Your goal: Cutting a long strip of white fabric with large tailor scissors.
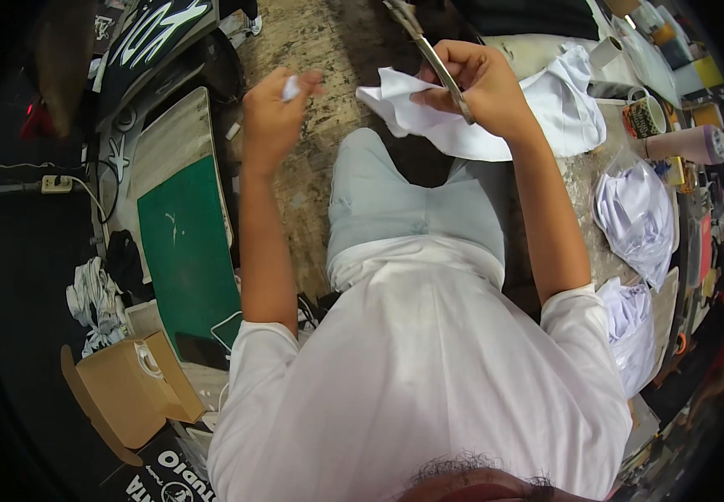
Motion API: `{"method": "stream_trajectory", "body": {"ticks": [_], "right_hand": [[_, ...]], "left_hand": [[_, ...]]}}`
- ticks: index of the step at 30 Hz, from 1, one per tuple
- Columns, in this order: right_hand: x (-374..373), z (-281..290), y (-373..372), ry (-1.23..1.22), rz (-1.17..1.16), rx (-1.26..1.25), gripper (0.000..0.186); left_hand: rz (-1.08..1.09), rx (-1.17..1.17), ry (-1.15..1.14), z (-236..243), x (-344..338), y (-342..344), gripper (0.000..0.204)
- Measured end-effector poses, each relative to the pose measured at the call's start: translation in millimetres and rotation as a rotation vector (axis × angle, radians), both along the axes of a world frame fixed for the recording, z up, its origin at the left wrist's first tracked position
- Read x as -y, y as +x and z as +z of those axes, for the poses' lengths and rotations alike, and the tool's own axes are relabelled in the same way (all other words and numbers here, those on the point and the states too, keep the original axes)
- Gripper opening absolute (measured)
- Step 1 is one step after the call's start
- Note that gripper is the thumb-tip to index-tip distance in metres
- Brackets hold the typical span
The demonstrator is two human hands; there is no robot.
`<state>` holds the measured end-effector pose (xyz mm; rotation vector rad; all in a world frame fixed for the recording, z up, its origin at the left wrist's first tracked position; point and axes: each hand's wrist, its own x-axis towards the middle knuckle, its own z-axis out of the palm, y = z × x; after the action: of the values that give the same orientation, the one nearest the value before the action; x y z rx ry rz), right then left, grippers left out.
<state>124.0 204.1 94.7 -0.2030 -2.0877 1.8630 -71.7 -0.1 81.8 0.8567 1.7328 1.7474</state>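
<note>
Left hand (270,117): fingers curled tight on a small white scrap (292,88), above the floor (295,209). Right hand (487,94): fingers grasping scissors (440,63), plus one edge of a white cloth (454,137); can't tell which finger carries which. Cloth hangs off that hand over the knees, rest of it spread right onto the far-left part of the right surface (581,188). Two clear bags (634,209) of white fabric sit along that surface, one nearer the body than the other. Patterned mug (644,113) and pink bottle (687,145) toward its right edge. Left surface (174,138): green mat (186,251) reaching its right edge. Open cardboard box (132,389) by its near end. Crumpled cloth heap (97,301) off its left edge.
</note>
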Motion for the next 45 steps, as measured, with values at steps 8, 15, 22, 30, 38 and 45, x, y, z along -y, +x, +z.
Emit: {"method": "stream_trajectory", "body": {"ticks": [8, 15, 22, 30, 38, 45], "right_hand": [[17.4, 4.9, 1.4, 0.076, 0.002, 0.089, 0.023], [11.1, 7.7, 6.6, 0.13, -0.058, 0.047, 0.012], [7.6, -1.8, -3.3, 0.05, -0.083, -0.003, 0.024], [-1.0, -11.9, -15.5, 0.01, -0.037, -0.016, 0.028], [-7.3, -64.2, 5.2, 0.092, -0.155, 0.148, 0.024], [-26.2, -75.4, 34.5, 0.079, -0.216, 0.113, 0.027]], "left_hand": [[-0.355, -0.921, -0.018, 30.6, -33.1, 32.6, 0.05], [-0.462, -0.447, -0.143, 23.8, -36.9, 30.0, 0.024], [-0.46, -0.121, -0.028, 24.3, -35.0, 26.3, 0.014], [-0.256, -0.3, -0.045, 34.9, -34.1, 19.6, 0.014], [-0.157, -0.304, -0.091, 38.4, -28.4, 10.5, 0.018], [-0.385, -0.162, -0.243, 18.6, -11.1, -4.5, 0.025]]}}
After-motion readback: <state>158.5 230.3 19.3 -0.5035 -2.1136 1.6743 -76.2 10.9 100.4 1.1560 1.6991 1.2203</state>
